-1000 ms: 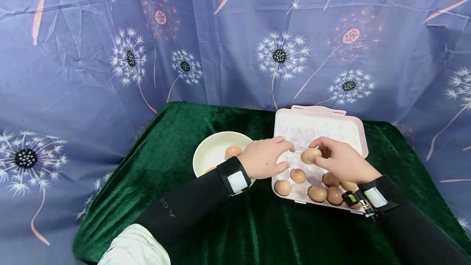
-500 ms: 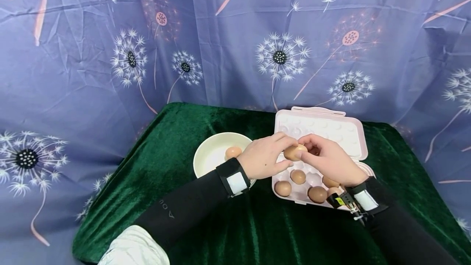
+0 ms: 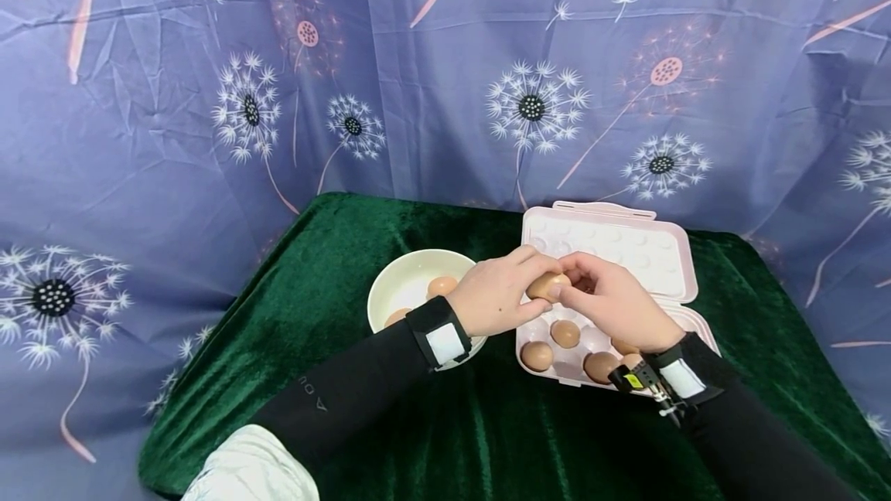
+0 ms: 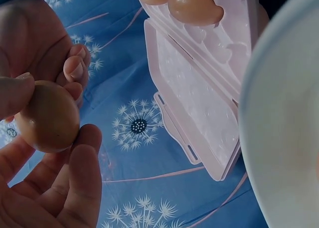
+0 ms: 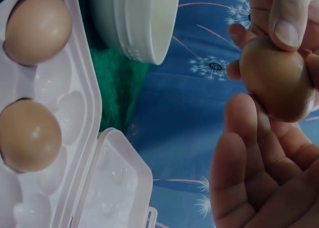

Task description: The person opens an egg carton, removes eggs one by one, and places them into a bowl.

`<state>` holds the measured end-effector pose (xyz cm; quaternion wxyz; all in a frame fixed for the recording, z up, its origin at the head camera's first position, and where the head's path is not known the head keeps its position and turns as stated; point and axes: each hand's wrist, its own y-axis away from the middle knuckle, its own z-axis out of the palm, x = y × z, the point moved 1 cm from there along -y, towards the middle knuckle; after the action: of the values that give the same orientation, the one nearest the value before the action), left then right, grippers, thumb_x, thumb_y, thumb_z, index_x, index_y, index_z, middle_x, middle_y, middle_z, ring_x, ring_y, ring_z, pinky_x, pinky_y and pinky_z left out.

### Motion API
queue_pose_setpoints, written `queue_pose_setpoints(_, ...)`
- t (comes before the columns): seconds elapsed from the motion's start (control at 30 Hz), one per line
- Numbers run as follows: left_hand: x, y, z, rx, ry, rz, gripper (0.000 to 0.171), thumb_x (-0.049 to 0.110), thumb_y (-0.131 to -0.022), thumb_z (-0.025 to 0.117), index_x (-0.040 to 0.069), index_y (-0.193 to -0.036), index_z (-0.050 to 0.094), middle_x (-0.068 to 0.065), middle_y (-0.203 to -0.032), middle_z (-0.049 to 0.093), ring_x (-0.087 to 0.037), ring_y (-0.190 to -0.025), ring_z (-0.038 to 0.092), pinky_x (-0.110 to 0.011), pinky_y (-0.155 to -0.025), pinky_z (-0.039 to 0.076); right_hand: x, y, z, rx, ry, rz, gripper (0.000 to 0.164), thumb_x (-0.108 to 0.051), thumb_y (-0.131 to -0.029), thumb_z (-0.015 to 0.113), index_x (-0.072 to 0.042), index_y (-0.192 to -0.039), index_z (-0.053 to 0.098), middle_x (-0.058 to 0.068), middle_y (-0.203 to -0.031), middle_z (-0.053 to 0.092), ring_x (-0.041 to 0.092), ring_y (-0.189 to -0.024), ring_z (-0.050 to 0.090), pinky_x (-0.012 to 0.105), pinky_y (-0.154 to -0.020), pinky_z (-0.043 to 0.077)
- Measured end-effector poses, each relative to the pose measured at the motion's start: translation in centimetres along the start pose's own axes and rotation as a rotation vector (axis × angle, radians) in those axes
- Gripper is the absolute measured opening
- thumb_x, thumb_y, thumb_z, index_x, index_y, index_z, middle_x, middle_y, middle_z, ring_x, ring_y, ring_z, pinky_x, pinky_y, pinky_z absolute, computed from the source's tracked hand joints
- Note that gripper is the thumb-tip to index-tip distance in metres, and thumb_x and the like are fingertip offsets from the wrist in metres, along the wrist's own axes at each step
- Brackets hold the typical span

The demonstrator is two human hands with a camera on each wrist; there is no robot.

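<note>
A brown egg [image 3: 546,286] is held between both hands above the back left of a pink egg carton [image 3: 526,366]. My right hand [image 3: 616,301] pinches it with thumb and fingers from the right. From the left, my left hand [image 3: 496,297] has its thumb and fingertips around the same egg. The left wrist view shows the egg [image 4: 49,119] between the two hands' fingers, and the right wrist view has a thumb on top of the egg [image 5: 276,81]. Several brown eggs sit in the carton's cups, some hidden under the right hand and wrist.
A cream bowl [image 3: 379,296] with at least two eggs stands left of the carton, partly covered by the left wrist. The carton's lid [image 3: 668,257] lies back, opened. Green velvet cloth [image 3: 334,253] covers the table, with a dandelion-patterned curtain [image 3: 445,99] behind.
My right hand has moved left with the egg, bringing it to the left hand. The left hand, nearly still, has closed its fingers in around the egg.
</note>
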<state>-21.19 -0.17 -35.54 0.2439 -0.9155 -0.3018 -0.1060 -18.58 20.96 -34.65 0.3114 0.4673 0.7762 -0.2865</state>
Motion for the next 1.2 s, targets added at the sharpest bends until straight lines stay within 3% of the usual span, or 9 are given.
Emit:
queue_pose_setpoints(0.37,-0.5,0.7,-1.4,-0.023,-0.081,0.033,0.034,0.032,-0.097,0.067,0.02,-0.128,0.061,0.004,-0.116,0.055,-0.007,-0.081,0.053,-0.022,-0.066,0.045,-0.1,-1.0,1.1,-0.025,-0.003,-0.032,0.024,-0.03,-0.101,0.065,-0.018,-0.121,0.064,-0.002,-0.097,0.068,0.017,-0.084,0.065,0.03,-0.074,0.052)
queue_pose_setpoints(0.67,-1.8,1.6,-1.8,-0.078,-0.127,-0.025,0.034,0.031,-0.094,0.069,0.021,-0.126,0.062,0.004,-0.11,0.055,-0.007,-0.075,0.053,-0.022,-0.064,0.043,0.1,-1.5,1.7,-0.041,0.143,-0.051,0.024,-0.03,-0.101,0.063,-0.02,-0.123,0.063,-0.005,-0.096,0.068,0.014,-0.084,0.063,0.035,-0.073,0.051)
queue_pose_setpoints(0.83,-3.1,2.2,-2.4,-0.112,-0.167,-0.085,0.034,0.03,-0.093,0.07,0.022,-0.125,0.062,0.005,-0.109,0.056,-0.007,-0.075,0.054,-0.024,-0.064,0.044,0.8,-1.2,1.6,-0.021,0.155,-0.022,0.025,-0.025,-0.101,0.063,-0.017,-0.125,0.061,-0.003,-0.097,0.068,0.015,-0.084,0.063,0.037,-0.076,0.051)
queue_pose_setpoints(1.2,-7.4,4.8,-3.7,-0.23,-0.286,-0.292,0.031,0.032,-0.094,0.067,0.025,-0.124,0.062,0.006,-0.106,0.057,-0.01,-0.077,0.056,-0.03,-0.068,0.046,2.2,-0.7,1.3,-0.008,0.207,-0.012,0.02,-0.025,-0.101,0.063,-0.019,-0.12,0.063,-0.005,-0.096,0.067,0.014,-0.084,0.063,0.037,-0.078,0.05)
